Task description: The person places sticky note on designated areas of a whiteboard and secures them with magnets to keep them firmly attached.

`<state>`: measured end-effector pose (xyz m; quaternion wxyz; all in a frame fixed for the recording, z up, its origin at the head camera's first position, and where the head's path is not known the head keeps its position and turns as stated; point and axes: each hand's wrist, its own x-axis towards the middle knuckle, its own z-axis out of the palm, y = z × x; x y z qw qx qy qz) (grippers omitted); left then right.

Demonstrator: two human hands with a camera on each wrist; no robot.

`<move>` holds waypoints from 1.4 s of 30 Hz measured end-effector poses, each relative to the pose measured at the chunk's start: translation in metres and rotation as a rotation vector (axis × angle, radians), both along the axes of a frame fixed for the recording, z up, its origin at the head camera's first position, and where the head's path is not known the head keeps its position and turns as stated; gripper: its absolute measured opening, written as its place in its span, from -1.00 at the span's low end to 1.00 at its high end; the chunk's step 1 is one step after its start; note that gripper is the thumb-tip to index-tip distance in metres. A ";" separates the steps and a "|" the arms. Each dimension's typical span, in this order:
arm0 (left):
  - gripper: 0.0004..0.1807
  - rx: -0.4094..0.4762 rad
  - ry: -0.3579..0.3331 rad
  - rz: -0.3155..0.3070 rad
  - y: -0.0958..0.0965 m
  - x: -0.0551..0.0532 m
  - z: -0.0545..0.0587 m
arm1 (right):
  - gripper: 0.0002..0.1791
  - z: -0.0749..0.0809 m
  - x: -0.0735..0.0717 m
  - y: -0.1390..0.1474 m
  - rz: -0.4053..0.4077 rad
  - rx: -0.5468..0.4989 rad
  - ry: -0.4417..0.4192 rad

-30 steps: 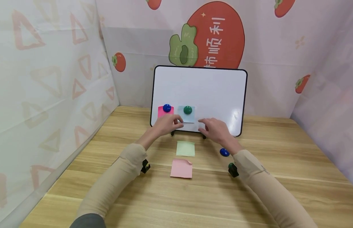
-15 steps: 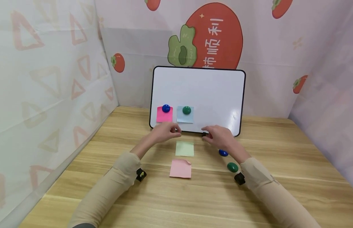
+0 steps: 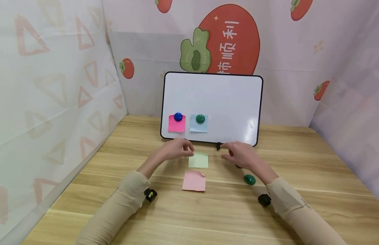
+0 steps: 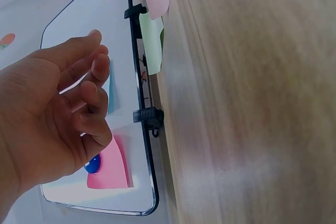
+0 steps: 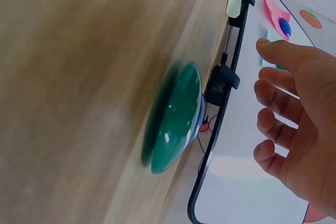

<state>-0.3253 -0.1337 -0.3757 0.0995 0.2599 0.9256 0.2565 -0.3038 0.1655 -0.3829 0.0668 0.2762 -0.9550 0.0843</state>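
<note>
My left hand [image 3: 177, 149], fingers loosely curled around nothing, hovers beside a pale green sticky note [image 3: 201, 161] on the table. To the right, my right hand [image 3: 242, 154] is also without anything in its grasp, thumb and fingers apart. It nearly covers a blue magnet; a green magnet [image 3: 249, 179] lies in front. Nearer me is a light pink sticky note [image 3: 194, 182] with one curled corner. On the whiteboard [image 3: 232, 102], a blue magnet [image 3: 178, 116] pins a hot pink note [image 3: 176, 127], and a green magnet [image 3: 200, 118] pins a light blue note [image 3: 194, 128].
The whiteboard stands on black feet [image 3: 218, 146] toward the back of the wooden table [image 3: 189, 217]. Printed cloth [image 3: 146, 88] hangs behind it and at both sides. Each wrist carries a small black camera [image 3: 264, 200].
Both hands have drawn back from the whiteboard's lower edge toward me and down over the table. The green magnet on the table has come into full view; the right hand now covers most of the blue one.
</note>
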 end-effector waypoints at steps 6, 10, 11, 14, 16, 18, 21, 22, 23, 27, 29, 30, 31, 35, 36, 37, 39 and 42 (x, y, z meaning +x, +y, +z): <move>-0.80 -0.006 -0.032 -0.007 -0.002 0.012 0.004 | -0.54 0.001 0.008 0.006 0.000 0.000 -0.037; -0.79 -0.021 -0.035 -0.025 -0.002 0.016 0.003 | -0.55 -0.002 0.012 0.013 -0.007 0.020 -0.062; -0.79 -0.027 -0.039 -0.028 -0.001 0.017 0.003 | -0.54 -0.002 0.013 0.015 -0.008 0.025 -0.069; -0.79 -0.049 -0.052 -0.035 -0.001 0.019 0.002 | -0.54 -0.002 0.017 0.018 -0.003 0.027 -0.081; -0.78 -0.052 -0.060 -0.044 0.000 0.020 0.002 | -0.55 -0.001 0.019 0.020 0.005 0.019 -0.085; -0.78 -0.057 -0.060 -0.049 0.000 0.021 0.001 | -0.55 0.000 0.020 0.023 0.018 0.012 -0.083; -0.78 -0.057 -0.052 -0.059 0.000 0.021 -0.001 | -0.54 0.001 0.020 0.028 0.038 0.005 -0.105; -0.79 -0.060 -0.049 -0.062 0.000 0.021 -0.001 | -0.52 0.002 0.020 0.029 0.045 0.008 -0.120; -0.79 -0.066 -0.045 -0.068 0.000 0.020 -0.003 | -0.50 0.002 0.021 0.031 0.047 0.015 -0.143; -0.79 -0.077 -0.055 -0.072 -0.001 0.021 -0.004 | -0.41 0.005 0.022 0.038 0.066 0.026 -0.254; -0.80 -0.076 -0.074 -0.070 -0.001 0.022 -0.005 | -0.39 0.007 0.023 0.041 0.088 0.019 -0.307; -0.80 -0.075 -0.085 -0.069 -0.001 0.022 -0.004 | -0.39 0.008 0.023 0.043 0.105 0.008 -0.333; -0.80 -0.078 -0.094 -0.070 -0.001 0.023 -0.004 | -0.39 0.009 0.023 0.044 0.124 -0.001 -0.354; -0.83 -0.087 -0.126 -0.091 0.001 0.024 -0.004 | -0.45 0.012 0.023 0.051 0.182 -0.038 -0.454; -0.84 -0.093 -0.131 -0.094 0.002 0.024 -0.004 | -0.47 0.012 0.022 0.053 0.192 -0.044 -0.474; -0.85 -0.098 -0.133 -0.099 0.003 0.025 -0.004 | -0.48 0.011 0.022 0.055 0.197 -0.048 -0.497; -0.85 -0.116 -0.131 -0.101 0.003 0.026 -0.004 | -0.50 0.011 0.021 0.059 0.198 -0.060 -0.547; -0.85 -0.136 -0.122 -0.094 0.003 0.027 -0.004 | -0.46 0.010 0.020 0.064 0.188 -0.070 -0.612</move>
